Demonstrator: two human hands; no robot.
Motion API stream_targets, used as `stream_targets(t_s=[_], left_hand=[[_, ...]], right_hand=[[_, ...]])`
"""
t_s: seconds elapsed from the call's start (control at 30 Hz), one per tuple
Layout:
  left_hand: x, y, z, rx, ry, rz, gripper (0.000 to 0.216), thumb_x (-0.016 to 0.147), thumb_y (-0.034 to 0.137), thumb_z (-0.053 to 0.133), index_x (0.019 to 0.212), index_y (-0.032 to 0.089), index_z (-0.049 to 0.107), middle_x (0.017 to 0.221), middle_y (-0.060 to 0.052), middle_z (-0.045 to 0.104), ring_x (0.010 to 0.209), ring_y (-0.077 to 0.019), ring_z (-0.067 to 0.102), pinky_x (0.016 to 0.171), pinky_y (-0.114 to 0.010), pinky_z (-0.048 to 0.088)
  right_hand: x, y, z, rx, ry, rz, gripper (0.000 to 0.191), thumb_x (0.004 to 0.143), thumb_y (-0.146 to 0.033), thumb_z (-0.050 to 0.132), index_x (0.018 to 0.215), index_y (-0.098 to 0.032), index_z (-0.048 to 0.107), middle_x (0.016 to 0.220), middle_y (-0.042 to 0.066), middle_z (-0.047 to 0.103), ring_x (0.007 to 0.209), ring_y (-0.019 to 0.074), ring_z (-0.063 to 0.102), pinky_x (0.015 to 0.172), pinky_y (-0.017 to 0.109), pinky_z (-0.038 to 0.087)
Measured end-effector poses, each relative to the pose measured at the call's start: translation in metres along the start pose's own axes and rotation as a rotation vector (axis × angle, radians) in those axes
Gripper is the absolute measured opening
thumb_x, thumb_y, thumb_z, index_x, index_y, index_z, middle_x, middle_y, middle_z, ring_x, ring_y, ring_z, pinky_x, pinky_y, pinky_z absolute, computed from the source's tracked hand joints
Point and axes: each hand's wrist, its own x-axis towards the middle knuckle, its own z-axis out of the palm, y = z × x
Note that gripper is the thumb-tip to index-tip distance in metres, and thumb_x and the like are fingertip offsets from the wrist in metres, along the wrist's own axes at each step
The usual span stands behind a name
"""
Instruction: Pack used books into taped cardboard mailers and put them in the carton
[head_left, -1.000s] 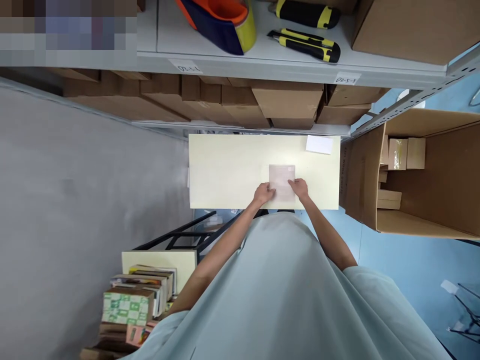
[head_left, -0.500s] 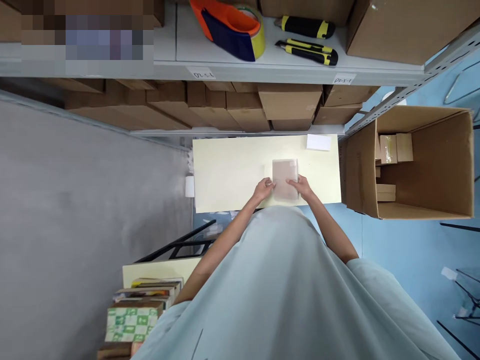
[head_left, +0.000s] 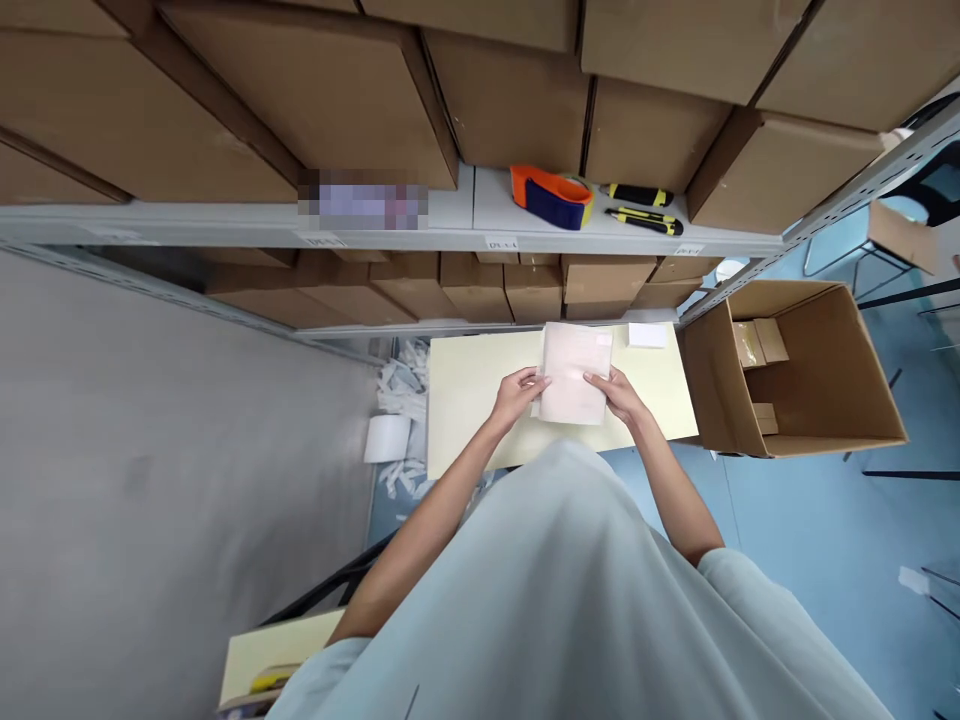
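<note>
A flat, pale pinkish rectangular packet (head_left: 576, 373) is held up over the cream tabletop (head_left: 466, 400). On its left edge my left hand (head_left: 519, 392) is closed, thumb and fingers pinching the side. My right hand (head_left: 619, 392) grips the right edge, with the thumb lying on the packet's face and the fingers behind it. A small paler label shows near the packet's upper right corner. What is inside the packet cannot be made out.
A white box or paper stack (head_left: 647, 335) lies at the tabletop's back right. An open carton (head_left: 832, 380) with small boxes stands to the right. Overhead, the grey shelf (head_left: 450, 238) bears cartons, a tape dispenser (head_left: 553, 198) and utility knives (head_left: 645, 220). A white roll (head_left: 387, 438) sits left.
The packet has come up nearer to the camera and now looks larger, held at both edges. My view has tilted up, showing more cartons on the shelf.
</note>
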Motion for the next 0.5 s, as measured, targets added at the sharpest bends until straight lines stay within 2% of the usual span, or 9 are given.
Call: stream_targets(t_s=[0.1, 0.23, 0.33, 0.4, 0.5], left_hand=[[-0.011, 0.020, -0.024, -0.032, -0.067, 0.113, 0.099, 0.065, 0.079, 0.091, 0.137, 0.015, 0.072, 0.122, -0.014, 0.081, 0.113, -0.0297, 0.076, 0.097, -0.040, 0.063], [-0.030, 0.038, -0.053, -0.039, -0.186, 0.129, 0.083, 0.071, 0.079, 0.087, 0.122, 0.015, 0.077, 0.124, -0.016, 0.082, 0.117, -0.0342, 0.075, 0.098, -0.042, 0.062], [-0.039, 0.043, -0.068, -0.024, -0.159, 0.133, 0.081, 0.069, 0.081, 0.086, 0.115, 0.015, 0.076, 0.120, -0.016, 0.083, 0.110, -0.0343, 0.077, 0.095, -0.043, 0.062], [-0.042, 0.045, -0.073, 0.004, -0.098, 0.170, 0.077, 0.071, 0.081, 0.083, 0.112, 0.016, 0.075, 0.116, -0.014, 0.083, 0.106, -0.0331, 0.078, 0.092, -0.042, 0.062], [-0.047, 0.051, -0.074, 0.180, 0.059, 0.223, 0.056, 0.085, 0.069, 0.075, 0.111, 0.019, 0.076, 0.109, -0.010, 0.083, 0.100, -0.0301, 0.078, 0.090, -0.040, 0.061]], right_hand=[[-0.002, -0.005, 0.027, 0.030, -0.051, -0.015, 0.064, 0.066, -0.054, 0.102, 0.114, -0.020, 0.076, 0.119, 0.012, 0.086, 0.112, 0.0326, 0.080, 0.102, 0.046, 0.066], [-0.005, -0.005, 0.059, 0.021, -0.130, -0.013, 0.060, 0.070, -0.054, 0.100, 0.115, -0.020, 0.077, 0.116, 0.013, 0.086, 0.109, 0.0326, 0.081, 0.098, 0.045, 0.068], [0.000, 0.000, 0.077, -0.011, -0.119, -0.006, 0.063, 0.070, -0.055, 0.100, 0.116, -0.019, 0.078, 0.117, 0.013, 0.086, 0.106, 0.0308, 0.081, 0.097, 0.043, 0.067], [0.008, 0.004, 0.087, -0.069, -0.043, -0.002, 0.066, 0.067, -0.057, 0.099, 0.115, -0.018, 0.077, 0.117, 0.014, 0.085, 0.107, 0.0307, 0.080, 0.099, 0.044, 0.066], [0.018, 0.006, 0.103, -0.225, 0.224, -0.074, 0.071, 0.059, -0.057, 0.101, 0.112, -0.020, 0.074, 0.126, 0.016, 0.081, 0.116, 0.0330, 0.077, 0.105, 0.050, 0.063]])
